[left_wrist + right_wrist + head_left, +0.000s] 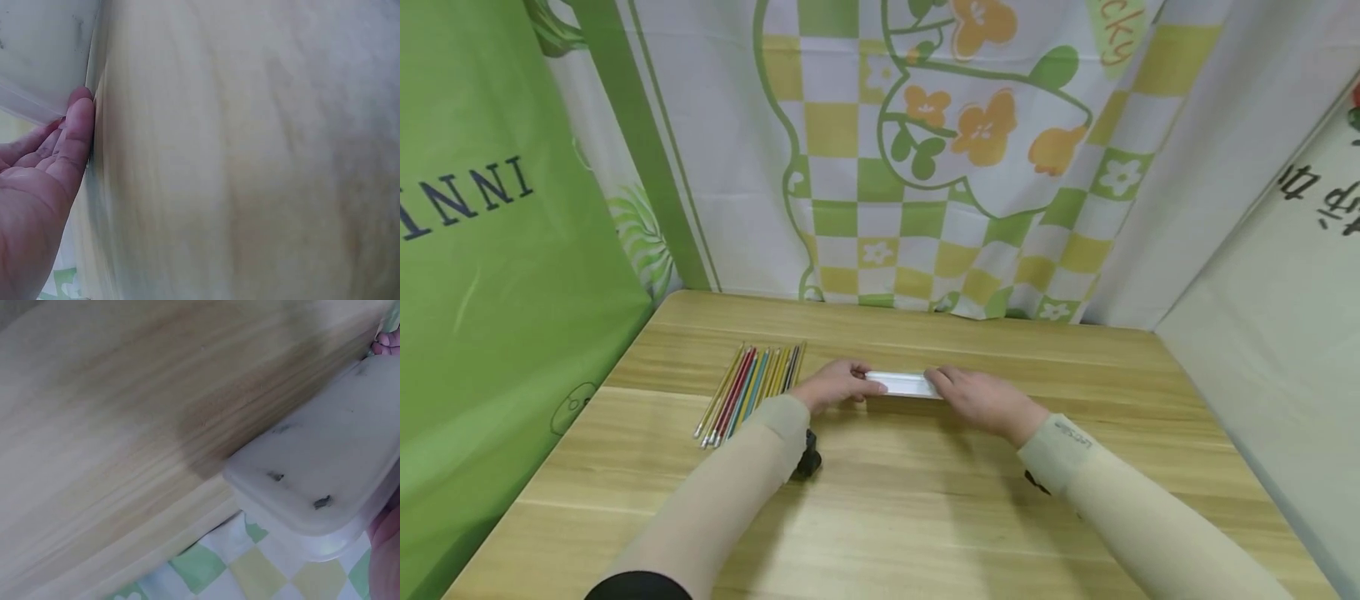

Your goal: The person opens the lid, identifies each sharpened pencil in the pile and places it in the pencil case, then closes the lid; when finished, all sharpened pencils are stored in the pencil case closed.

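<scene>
A white plastic box (904,384), long and shallow with rounded corners, is held between both hands over the middle of the wooden table. At its left end my left hand (835,385) grips it, thumb along the near side. My right hand (988,404) holds the right end, fingers over its upper edge. Close up in the right wrist view, the box's (325,444) smooth face carries a few dark smudges. In the left wrist view, fingertips (80,119) press against the box's (44,50) lower edge, near the tabletop. The inside of the box is hidden.
Several pencils (752,387) in yellow, red, blue and black lie side by side on the table (880,525), left of my left hand. A checked floral curtain (917,167) hangs behind the table's back edge. Green cloth (490,275) covers the left side.
</scene>
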Motion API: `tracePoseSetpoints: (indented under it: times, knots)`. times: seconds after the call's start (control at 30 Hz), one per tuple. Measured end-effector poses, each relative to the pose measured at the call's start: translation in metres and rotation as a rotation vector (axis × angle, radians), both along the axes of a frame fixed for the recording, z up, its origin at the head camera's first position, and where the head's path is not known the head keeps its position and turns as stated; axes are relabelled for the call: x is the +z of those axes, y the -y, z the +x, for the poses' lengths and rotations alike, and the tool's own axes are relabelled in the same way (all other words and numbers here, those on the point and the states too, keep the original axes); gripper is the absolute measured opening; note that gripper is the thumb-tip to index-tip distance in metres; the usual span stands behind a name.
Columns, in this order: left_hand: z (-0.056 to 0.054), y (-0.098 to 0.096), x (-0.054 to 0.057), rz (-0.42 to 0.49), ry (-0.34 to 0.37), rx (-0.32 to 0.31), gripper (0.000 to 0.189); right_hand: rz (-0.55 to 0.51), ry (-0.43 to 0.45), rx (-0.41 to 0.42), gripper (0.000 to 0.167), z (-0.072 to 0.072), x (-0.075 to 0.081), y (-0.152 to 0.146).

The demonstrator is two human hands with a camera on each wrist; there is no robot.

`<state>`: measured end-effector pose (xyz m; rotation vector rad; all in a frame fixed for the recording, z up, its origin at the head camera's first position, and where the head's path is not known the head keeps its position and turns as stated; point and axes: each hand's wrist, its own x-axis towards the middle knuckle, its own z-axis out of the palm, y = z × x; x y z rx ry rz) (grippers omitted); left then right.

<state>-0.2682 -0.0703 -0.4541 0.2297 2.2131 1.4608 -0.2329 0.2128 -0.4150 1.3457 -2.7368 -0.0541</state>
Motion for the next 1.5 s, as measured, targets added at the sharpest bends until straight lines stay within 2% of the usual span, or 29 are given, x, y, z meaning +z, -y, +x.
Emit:
tracePoseSetpoints:
  times: [0.23,0.43,0.6,0.67,0.83,1.07,1.17,1.33,1.5]
  knots:
    - [-0.001,-0.003,0.0,0.0,-0.028,-0.006,0.078,0.026,0.112,-0.041,0.043,-0.002,0.006,-0.004]
    - [0.0,-0.001,-0.005,-0.027,-0.069,-0.022,0.082,-0.066,0.126,0.004,0.036,-0.005,0.007,-0.005]
    - [0.003,-0.003,-0.009,-0.082,-0.161,-0.069,0.086,-0.136,0.18,-0.009,0.033,-0.006,0.005,-0.006]
    - [0.003,-0.005,-0.011,-0.09,-0.201,-0.089,0.089,-0.17,0.164,-0.015,0.032,-0.007,0.005,-0.006]
    - [0.004,-0.006,-0.015,-0.076,-0.239,-0.12,0.094,-0.246,0.072,-0.081,0.025,-0.012,0.009,-0.005]
    - [0.005,-0.005,-0.017,-0.251,-0.358,-0.2,0.122,-0.326,0.003,-0.305,0.025,-0.018,0.016,0.001]
    - [0.005,-0.004,-0.016,-0.25,-0.368,-0.201,0.12,-0.374,-0.03,-0.354,0.023,-0.024,0.017,0.004]
    - [0.007,0.001,-0.019,-0.263,-0.38,-0.18,0.113,-0.454,-0.104,-0.382,0.016,-0.033,0.014,0.009]
    - [0.01,0.01,-0.019,-0.373,-0.393,-0.17,0.106,-0.443,-0.135,-0.429,0.014,-0.036,0.009,0.01]
